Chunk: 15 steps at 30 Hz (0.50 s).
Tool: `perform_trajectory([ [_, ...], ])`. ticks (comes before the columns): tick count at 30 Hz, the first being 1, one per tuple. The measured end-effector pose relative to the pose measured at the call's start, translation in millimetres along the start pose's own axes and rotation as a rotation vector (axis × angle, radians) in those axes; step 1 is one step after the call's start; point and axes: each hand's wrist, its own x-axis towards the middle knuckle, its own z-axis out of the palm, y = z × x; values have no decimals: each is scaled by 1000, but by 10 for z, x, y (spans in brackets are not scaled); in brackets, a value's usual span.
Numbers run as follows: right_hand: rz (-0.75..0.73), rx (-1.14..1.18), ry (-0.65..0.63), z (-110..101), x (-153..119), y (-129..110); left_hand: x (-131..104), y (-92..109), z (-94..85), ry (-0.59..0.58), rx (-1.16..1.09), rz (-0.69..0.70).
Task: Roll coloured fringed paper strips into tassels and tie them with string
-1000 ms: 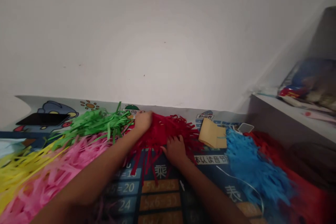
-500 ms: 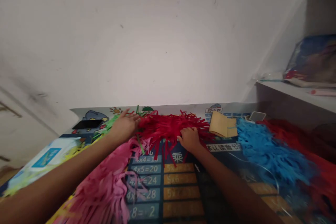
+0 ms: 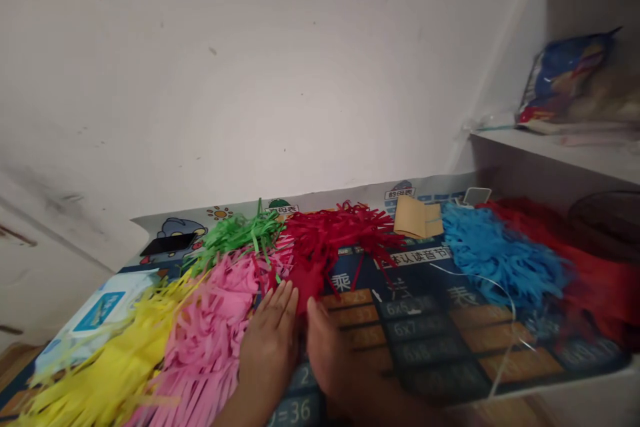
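Observation:
A heap of red paper strips [image 3: 340, 227] lies by the wall, and a flatter red part [image 3: 306, 287] of it reaches toward me. My left hand [image 3: 273, 333] is open, its fingers stretched out flat at the left edge of that red part. On its other side, my right hand [image 3: 327, 350] is seen edge-on and a little blurred, fingers extended, close to the red paper. Pink strips [image 3: 210, 327] lie just left of my left hand. Behind them are green strips [image 3: 237, 237], and farther left are yellow strips [image 3: 115, 367].
A printed times-table mat [image 3: 425, 333] covers the table. To the right are a folded tan paper [image 3: 417, 217], blue strips [image 3: 500, 257], a red pile [image 3: 600, 273] and a white cord [image 3: 507, 290]. A wipes pack [image 3: 100, 310] and a phone [image 3: 170, 244] lie left. A shelf [image 3: 550, 147] juts out at right.
Both hands have come back from the top of the red heap toward me and closer together. Part of the red paper now stretches nearer. The green strips are uncovered, and the view has shifted.

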Motion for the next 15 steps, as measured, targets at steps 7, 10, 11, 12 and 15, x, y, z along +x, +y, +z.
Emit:
perform_trajectory([
  [7,230,659,161,-325,127,-129,-95,264,188,-7,-144,46],
  [10,270,778,144,-593,237,-285,-165,448,330,-49,-209,89],
  [11,267,818,141,-726,256,-349,-195,522,392,-69,-225,97],
  [12,257,846,144,-887,260,-419,-225,602,459,-97,-242,110],
  [15,189,770,253,-1537,172,-688,-300,856,639,-249,-312,153],
])
